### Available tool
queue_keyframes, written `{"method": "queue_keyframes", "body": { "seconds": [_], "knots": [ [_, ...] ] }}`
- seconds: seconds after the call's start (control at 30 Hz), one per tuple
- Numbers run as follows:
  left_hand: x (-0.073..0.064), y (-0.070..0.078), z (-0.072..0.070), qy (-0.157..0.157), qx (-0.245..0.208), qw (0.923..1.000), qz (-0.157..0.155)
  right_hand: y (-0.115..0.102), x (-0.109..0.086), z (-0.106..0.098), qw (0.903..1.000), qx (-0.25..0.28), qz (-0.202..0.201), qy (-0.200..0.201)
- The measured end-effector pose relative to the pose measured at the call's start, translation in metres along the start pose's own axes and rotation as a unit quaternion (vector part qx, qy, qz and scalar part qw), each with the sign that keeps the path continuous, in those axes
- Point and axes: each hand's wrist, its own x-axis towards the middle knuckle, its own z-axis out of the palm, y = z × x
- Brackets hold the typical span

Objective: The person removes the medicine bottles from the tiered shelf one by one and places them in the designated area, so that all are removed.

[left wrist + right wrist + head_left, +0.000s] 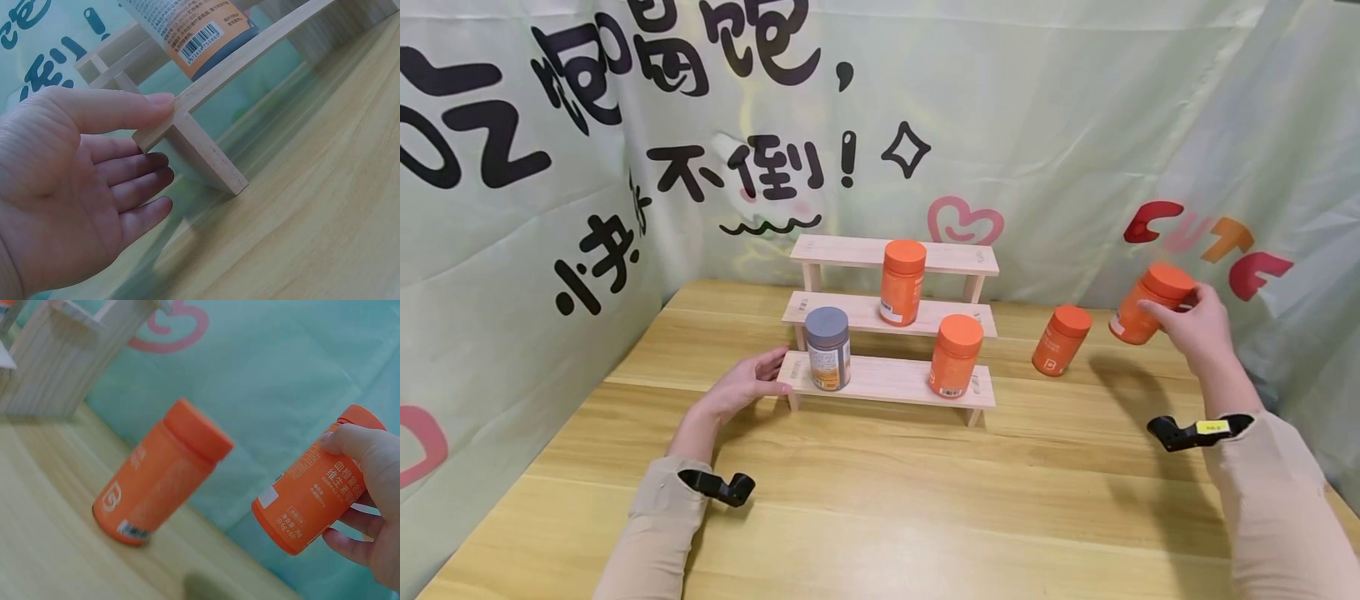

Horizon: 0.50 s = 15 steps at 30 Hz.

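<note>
Off to the right, my right hand grips an orange supplement bottle near its lid, tilted and raised above the table; the right wrist view shows white print on this bottle. My left hand pinches the left end of the lowest board of a stepped wooden shelf, thumb on the board's edge and the other fingers partly behind it. Close to that hand stands a jar with a grey-blue lid. A second orange bottle occupies the same board's right end.
On the middle board is another orange bottle. One more orange bottle stands on the wooden table, between the shelf and my right hand. A printed cloth hangs behind the table and along its left side.
</note>
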Motion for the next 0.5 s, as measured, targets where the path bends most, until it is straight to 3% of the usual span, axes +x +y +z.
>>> {"method": "queue_keyframes", "body": {
  "seconds": [0.5],
  "knots": [
    [0.000, 0.000, 0.000, 0.001, 0.006, 1.0000, 0.000, 0.045, -0.011, 0.006, 0.9993, -0.029, 0.022, 0.008]
  ]
}}
